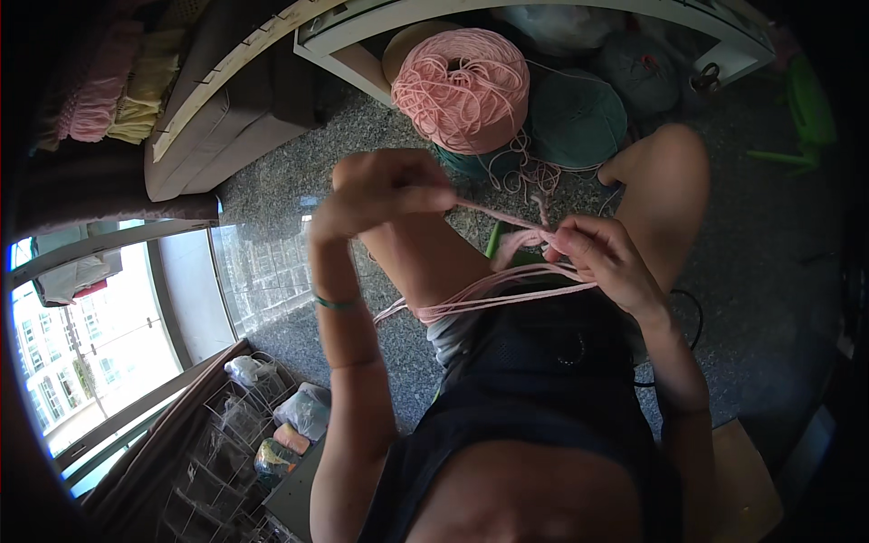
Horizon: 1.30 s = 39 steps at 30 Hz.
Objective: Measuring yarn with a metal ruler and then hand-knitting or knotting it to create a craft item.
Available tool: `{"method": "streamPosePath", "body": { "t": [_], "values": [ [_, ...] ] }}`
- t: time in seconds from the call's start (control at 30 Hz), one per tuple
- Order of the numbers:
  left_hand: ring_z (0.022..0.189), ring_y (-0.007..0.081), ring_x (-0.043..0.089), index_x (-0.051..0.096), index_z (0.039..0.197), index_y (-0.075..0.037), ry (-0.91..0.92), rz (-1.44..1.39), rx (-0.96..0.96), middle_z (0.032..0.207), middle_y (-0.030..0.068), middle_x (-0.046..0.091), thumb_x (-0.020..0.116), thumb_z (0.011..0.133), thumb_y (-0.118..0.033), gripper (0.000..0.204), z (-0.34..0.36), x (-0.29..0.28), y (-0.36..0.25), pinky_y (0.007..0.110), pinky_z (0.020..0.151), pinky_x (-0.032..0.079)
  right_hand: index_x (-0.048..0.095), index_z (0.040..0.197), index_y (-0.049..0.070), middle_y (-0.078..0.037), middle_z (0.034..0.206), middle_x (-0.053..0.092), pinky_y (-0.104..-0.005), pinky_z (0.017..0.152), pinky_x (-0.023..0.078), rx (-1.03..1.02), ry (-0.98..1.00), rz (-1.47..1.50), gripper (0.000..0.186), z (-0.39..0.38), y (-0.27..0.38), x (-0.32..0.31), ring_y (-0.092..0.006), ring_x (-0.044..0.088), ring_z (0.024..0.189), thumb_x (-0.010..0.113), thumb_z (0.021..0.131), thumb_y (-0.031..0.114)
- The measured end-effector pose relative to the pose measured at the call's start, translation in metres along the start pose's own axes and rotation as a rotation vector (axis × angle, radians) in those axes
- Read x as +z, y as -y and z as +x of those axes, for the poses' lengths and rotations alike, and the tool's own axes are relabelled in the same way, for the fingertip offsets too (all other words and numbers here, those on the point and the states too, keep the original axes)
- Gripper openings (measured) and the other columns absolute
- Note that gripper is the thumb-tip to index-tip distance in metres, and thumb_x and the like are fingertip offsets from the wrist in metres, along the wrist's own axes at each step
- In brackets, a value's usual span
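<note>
A length of pink yarn (498, 214) is stretched between my two hands above my lap. My left hand (385, 192) is closed on one end of this stretch, over my left knee; it looks slightly blurred. My right hand (608, 258) pinches the yarn at a small pink bunch (518, 244) of looped strands. Several loose pink strands (507, 297) run from below my right hand across my lap and over my left thigh. Further forward on the floor sits a large wound ball of pink yarn (462, 90), with tangled strands (525, 176) trailing beside it.
Beside the pink ball lie a dark green yarn ball (579, 118) and a dark grey one (638, 72). A pale frame (534, 9) curves behind them, with scissors (705, 78) near its right end. Wire racks with plastic bags (303, 409) stand at lower left. Green plastic legs (806, 118) show far right.
</note>
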<state>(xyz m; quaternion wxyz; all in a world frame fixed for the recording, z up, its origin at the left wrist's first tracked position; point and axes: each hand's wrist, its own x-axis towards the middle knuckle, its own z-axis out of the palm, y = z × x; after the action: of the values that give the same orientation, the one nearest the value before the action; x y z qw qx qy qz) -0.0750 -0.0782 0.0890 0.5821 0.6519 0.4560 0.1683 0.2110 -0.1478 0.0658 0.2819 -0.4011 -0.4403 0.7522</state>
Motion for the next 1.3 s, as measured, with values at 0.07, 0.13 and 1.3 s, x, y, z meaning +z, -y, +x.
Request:
{"method": "streamPosePath", "body": {
  "t": [0.07, 0.13, 1.3],
  "values": [
    [0.068, 0.0039, 0.051, 0.062, 0.092, -0.002, 0.071, 0.035, -0.094, 0.072, -0.0031, 0.055, 0.077, 0.072, -0.021, 0.031, -0.018, -0.039, -0.008, 0.02, 0.059, 0.042, 0.061, 0.085, 0.001, 0.003, 0.067, 0.054, -0.0171, 0.052, 0.037, 0.021, 0.052, 0.0, 0.023, 0.001, 0.002, -0.005, -0.0018, 0.046, 0.058, 0.052, 0.093, 0.02],
    [0.065, 0.0039, 0.048, 0.061, 0.091, -0.003, 0.087, 0.123, -0.178, 0.07, -0.0043, 0.053, 0.076, 0.07, -0.014, 0.028, -0.04, -0.084, -0.004, 0.02, 0.059, 0.041, 0.061, 0.084, 0.0, 0.003, 0.066, 0.055, -0.0177, 0.053, 0.037, 0.027, 0.078, 0.005, 0.023, 0.002, 0.0, -0.006, -0.0024, 0.047, 0.059, 0.052, 0.093, 0.019],
    [0.079, 0.0083, 0.058, 0.053, 0.11, 0.002, -0.294, 0.127, -0.033, 0.091, 0.0063, 0.061, 0.054, 0.092, -0.019, 0.028, -0.033, 0.128, -0.008, 0.021, 0.072, 0.048, 0.06, 0.092, -0.002, -0.002, 0.067, 0.058, -0.0163, 0.046, 0.037, 0.05, -0.158, -0.161, 0.015, -0.003, 0.005, 0.018, -0.0015, 0.049, 0.053, 0.047, 0.09, 0.007]
  ]
}}
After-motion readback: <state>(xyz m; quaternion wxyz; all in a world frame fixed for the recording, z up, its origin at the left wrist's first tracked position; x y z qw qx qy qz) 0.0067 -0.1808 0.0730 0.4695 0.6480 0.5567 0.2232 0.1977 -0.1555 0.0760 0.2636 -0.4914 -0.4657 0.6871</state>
